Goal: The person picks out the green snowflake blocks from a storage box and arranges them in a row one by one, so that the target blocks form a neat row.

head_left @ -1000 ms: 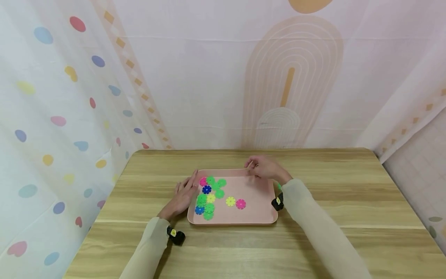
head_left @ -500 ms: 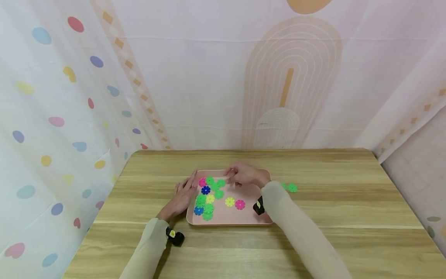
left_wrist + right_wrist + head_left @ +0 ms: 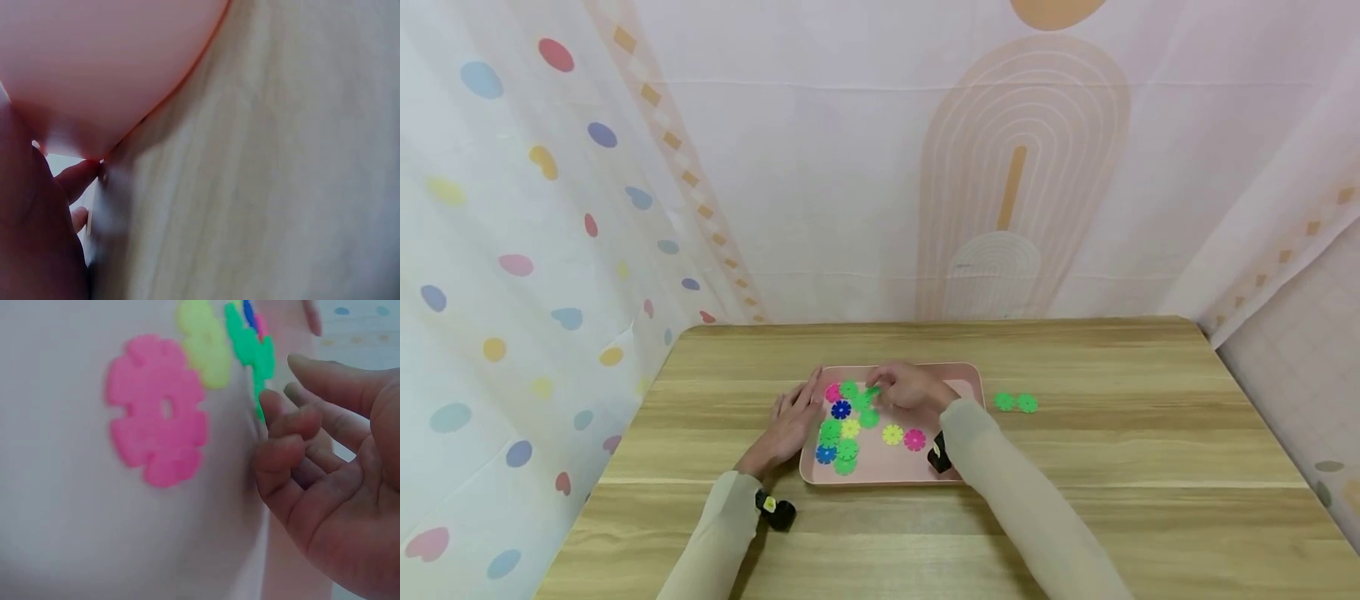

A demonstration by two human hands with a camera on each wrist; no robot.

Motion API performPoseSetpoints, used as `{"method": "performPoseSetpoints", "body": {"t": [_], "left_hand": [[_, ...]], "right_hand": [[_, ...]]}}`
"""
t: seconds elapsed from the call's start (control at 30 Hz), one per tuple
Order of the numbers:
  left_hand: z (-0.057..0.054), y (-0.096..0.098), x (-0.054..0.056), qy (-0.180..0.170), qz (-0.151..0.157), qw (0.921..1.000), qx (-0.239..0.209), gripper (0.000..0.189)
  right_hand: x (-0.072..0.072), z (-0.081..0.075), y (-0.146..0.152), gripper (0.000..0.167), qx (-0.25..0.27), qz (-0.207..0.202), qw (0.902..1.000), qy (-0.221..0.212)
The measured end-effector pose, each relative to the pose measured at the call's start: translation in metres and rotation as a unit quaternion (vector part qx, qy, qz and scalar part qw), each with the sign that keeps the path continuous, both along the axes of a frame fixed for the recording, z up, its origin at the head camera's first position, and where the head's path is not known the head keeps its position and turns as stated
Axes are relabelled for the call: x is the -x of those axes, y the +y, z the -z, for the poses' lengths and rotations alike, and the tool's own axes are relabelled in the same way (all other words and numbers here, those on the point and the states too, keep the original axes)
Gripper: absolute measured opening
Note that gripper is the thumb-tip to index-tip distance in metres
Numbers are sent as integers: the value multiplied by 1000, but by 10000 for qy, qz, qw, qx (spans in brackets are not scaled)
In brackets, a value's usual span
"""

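left hand [image 3: 792, 423], fingers straight, rests on the left rim of the pink tray [image 3: 887, 467]; right hand [image 3: 908, 387], loosely bent and seemingly empty, is just beside green discs [image 3: 868, 419] inside it.

Smooth plastic-looking pink tray [image 3: 887, 468], matt plastic discs [image 3: 914, 440], wood-grained table [image 3: 1150, 433], creased cloth curtain [image 3: 820, 192]

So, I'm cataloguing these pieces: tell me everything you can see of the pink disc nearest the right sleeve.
The pink disc is bright, thin and round, plastic by its look, with notches around its edge and a small hole in the middle. It lies flat on the floor of the pink tray, just right of a yellow disc; whether their edges touch is hard to tell. No fingers touch it.
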State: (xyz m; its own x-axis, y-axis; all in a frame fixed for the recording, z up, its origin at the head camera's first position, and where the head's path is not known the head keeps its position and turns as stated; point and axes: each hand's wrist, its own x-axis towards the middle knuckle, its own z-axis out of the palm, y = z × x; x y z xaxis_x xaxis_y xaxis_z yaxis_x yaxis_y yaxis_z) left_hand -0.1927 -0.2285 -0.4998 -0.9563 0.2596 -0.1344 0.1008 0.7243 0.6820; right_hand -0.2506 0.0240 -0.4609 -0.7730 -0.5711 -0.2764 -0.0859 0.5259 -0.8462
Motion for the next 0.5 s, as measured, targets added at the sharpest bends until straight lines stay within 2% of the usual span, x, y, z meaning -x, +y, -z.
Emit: {"method": "performPoseSetpoints", "body": {"t": [0.13,0.33,0.5], "left_hand": [[-1,0,0,26,25,10000,-44,60],[-2,-1,0,21,19,10000,-47,61],[-1,0,0,5,41,10000,-3,60]], "right_hand": [[-1,4,-3,35,-206,162,9995,164],[-4,6,-8,41,-96,465,9988,-96],[-8,7,-10,38,-224,629,9977,-76]]}}
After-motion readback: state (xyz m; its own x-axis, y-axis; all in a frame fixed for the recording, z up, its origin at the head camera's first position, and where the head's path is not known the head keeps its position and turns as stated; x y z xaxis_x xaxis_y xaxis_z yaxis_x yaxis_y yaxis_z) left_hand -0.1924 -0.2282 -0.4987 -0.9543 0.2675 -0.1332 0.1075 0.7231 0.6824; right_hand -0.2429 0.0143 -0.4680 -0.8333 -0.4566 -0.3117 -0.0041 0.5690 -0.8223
